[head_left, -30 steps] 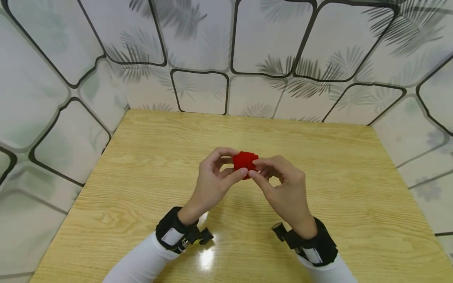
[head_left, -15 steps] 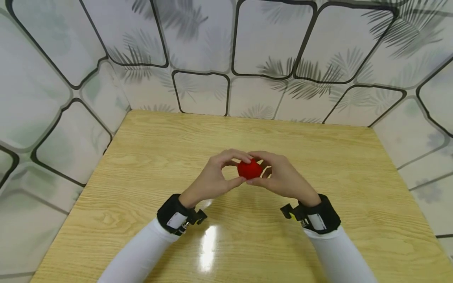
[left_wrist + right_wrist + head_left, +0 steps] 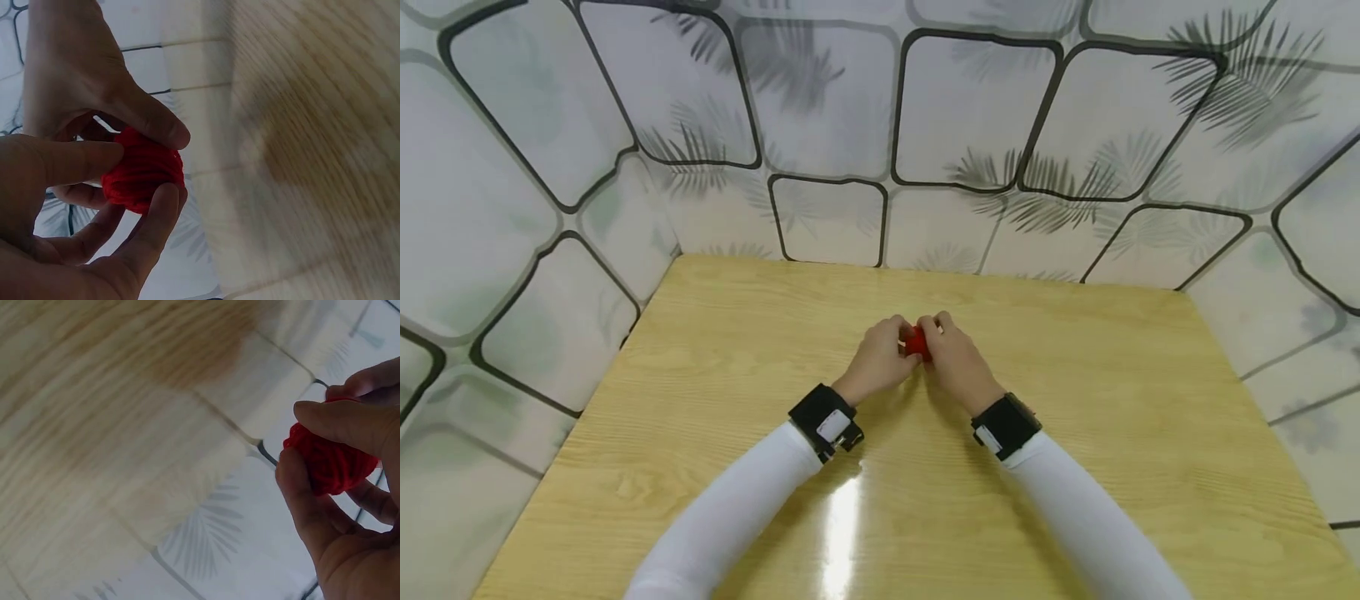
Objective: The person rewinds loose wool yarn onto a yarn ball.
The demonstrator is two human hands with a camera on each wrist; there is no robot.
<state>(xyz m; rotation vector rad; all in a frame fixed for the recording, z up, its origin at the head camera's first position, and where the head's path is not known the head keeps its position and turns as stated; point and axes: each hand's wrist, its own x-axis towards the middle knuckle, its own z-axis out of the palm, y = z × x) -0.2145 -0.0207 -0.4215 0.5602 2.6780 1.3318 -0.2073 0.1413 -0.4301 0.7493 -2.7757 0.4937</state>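
Observation:
A small ball of red yarn [image 3: 917, 342] is held between both hands over the middle of the table. My left hand [image 3: 878, 357] pinches it from the left with thumb and fingers. From the other side my right hand [image 3: 957, 360] grips it, its fingers covering much of the yarn in the head view. Wound strands show on the ball [image 3: 142, 172] in the left wrist view, with fingertips of both hands on it. In the right wrist view the yarn ball [image 3: 340, 464] sits between the right thumb and fingers, with part of the left hand behind.
The wooden table [image 3: 760, 317] has a light grain and a bright reflection near its front. A pale wall covering [image 3: 827, 100] with dark outlines and leaf prints rises behind it and along both sides. Each wrist wears a black strap [image 3: 823, 421].
Both hands have moved slightly farther away and turned so their backs face up, with the right fingers now over the yarn. The yarn ball stays between them. The head view has tilted up slightly.

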